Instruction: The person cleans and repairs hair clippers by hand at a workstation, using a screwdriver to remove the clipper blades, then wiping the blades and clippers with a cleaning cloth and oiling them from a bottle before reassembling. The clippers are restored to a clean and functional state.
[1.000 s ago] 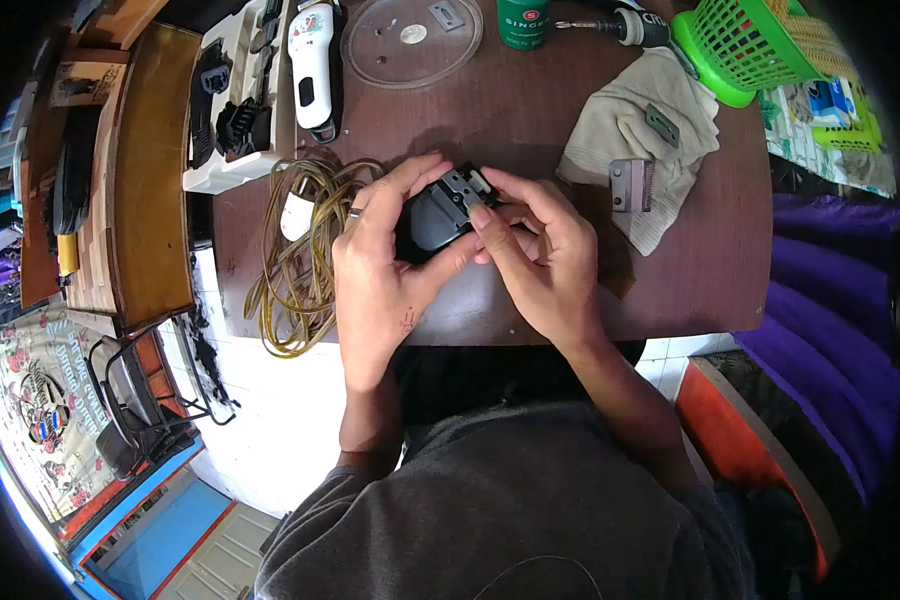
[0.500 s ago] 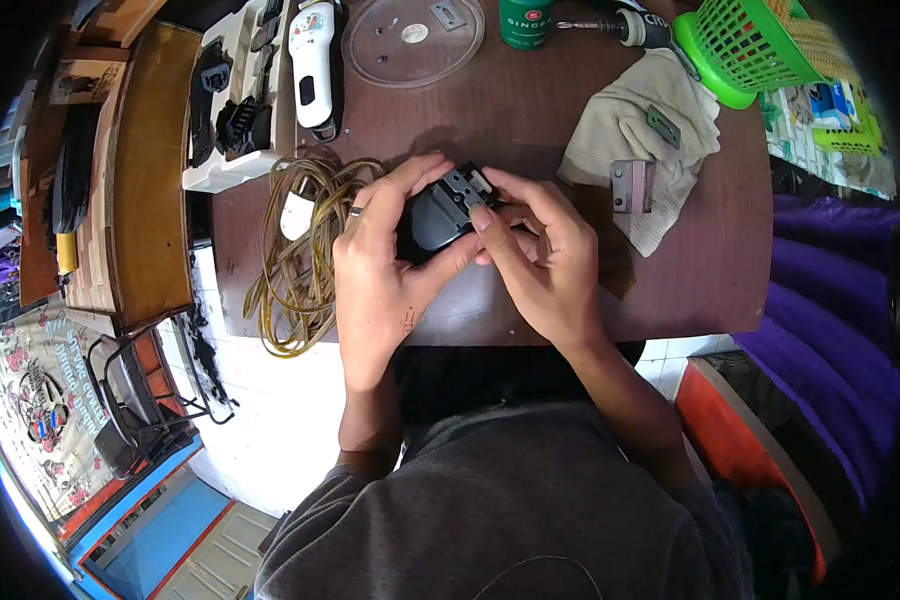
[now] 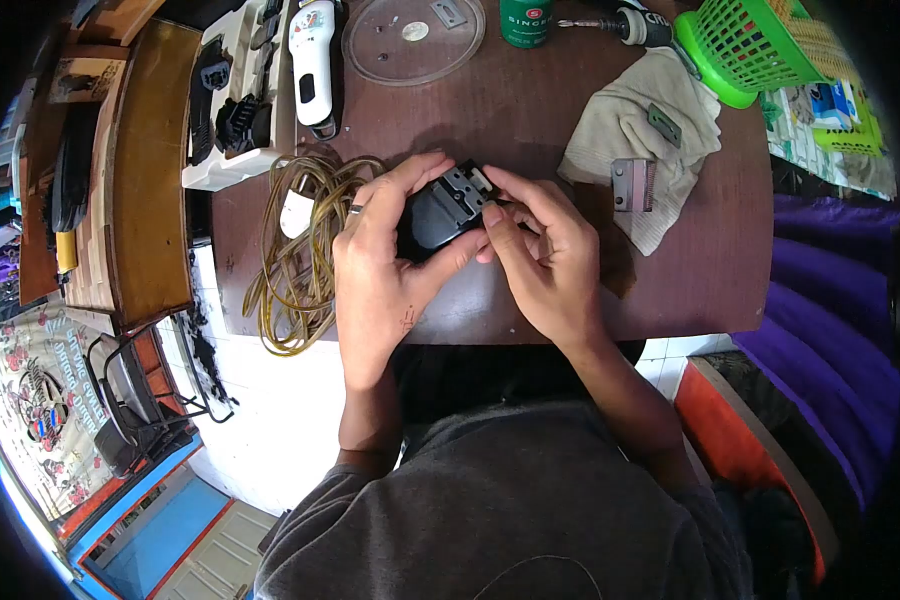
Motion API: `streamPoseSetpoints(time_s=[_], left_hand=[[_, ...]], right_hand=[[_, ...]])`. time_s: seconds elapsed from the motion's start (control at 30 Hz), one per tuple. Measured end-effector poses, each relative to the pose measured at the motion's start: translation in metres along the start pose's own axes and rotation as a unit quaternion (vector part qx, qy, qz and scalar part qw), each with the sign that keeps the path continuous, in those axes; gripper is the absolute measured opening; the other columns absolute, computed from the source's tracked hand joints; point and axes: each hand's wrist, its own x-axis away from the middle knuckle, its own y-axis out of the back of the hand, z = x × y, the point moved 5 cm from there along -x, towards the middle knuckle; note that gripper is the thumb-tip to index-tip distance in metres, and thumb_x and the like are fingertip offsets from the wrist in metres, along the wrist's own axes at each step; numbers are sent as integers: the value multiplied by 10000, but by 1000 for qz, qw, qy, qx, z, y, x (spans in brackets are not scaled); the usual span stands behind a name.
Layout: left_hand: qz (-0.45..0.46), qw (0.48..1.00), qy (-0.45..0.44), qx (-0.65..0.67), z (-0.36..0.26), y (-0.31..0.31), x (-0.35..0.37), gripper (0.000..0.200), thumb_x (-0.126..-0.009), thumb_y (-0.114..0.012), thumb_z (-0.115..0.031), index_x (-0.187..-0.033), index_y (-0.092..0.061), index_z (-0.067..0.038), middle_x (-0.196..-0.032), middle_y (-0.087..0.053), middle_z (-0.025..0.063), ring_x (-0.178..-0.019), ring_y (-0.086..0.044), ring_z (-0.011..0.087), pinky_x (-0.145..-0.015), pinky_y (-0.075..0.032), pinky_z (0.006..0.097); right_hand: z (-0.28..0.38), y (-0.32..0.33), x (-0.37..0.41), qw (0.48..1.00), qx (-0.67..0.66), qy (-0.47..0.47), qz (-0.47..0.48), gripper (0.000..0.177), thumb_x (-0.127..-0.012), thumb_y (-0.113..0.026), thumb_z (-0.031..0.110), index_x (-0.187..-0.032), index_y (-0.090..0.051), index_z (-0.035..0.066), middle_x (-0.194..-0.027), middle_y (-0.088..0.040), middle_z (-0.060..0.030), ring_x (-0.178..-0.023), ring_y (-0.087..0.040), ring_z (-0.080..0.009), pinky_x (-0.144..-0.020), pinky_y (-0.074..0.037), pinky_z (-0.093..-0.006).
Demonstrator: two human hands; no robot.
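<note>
A black hair clipper (image 3: 440,215) is held above the near part of the table, its head bare of a blade and showing its inner parts. Around its body wraps my left hand (image 3: 382,240), thumb along the lower side and fingers over the top. My right hand (image 3: 545,245) pinches the head end, with the index finger at the far edge and the thumb on the near side. Whether a small part sits under the right fingertips is hidden. To the right, a metal clipper blade (image 3: 632,187) and a flat metal plate (image 3: 663,126) lie on a cloth (image 3: 595,130).
A coiled cord (image 3: 320,270) lies beside my left hand. Farther back are a white clipper (image 3: 313,75), a white tray of attachments (image 3: 282,120), a round clear lid (image 3: 390,60) with small parts, a green bottle (image 3: 523,25), a screwdriver (image 3: 600,25) and a green basket (image 3: 740,50).
My right thumb has slid slightly right, off the top of the clipper's head to its edge, uncovering more of the metal parts. The left hand keeps its hold.
</note>
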Motion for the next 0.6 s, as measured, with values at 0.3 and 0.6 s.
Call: streamPoseSetpoints(time_s=[0.3, 0.6], left_hand=[[1, 1000, -6, 0, 0, 0, -1, 578, -688, -859, -105, -1213, -632, -19, -1124, -719, 143, -1062, -679, 299, -922, -525, 370], [0, 1000, -9, 8, -1, 0, -1, 565, -688, -859, -101, -1203, -639, -28, -1106, -719, 145, -1042, -680, 304, -900, -534, 373]], right_hand=[[-1, 1, 0, 1000, -1, 16, 4, 322, -974, -589, -16, -1292, -576, -67, -1089, -571, -94, -906, -635, -114, -708, -586, -229], [-1, 1, 0, 1000, 2, 2, 8, 329, -979, -592, -1, -1303, -574, -55, -1068, -577, -92, -856, -643, -112, -700, -578, -229]])
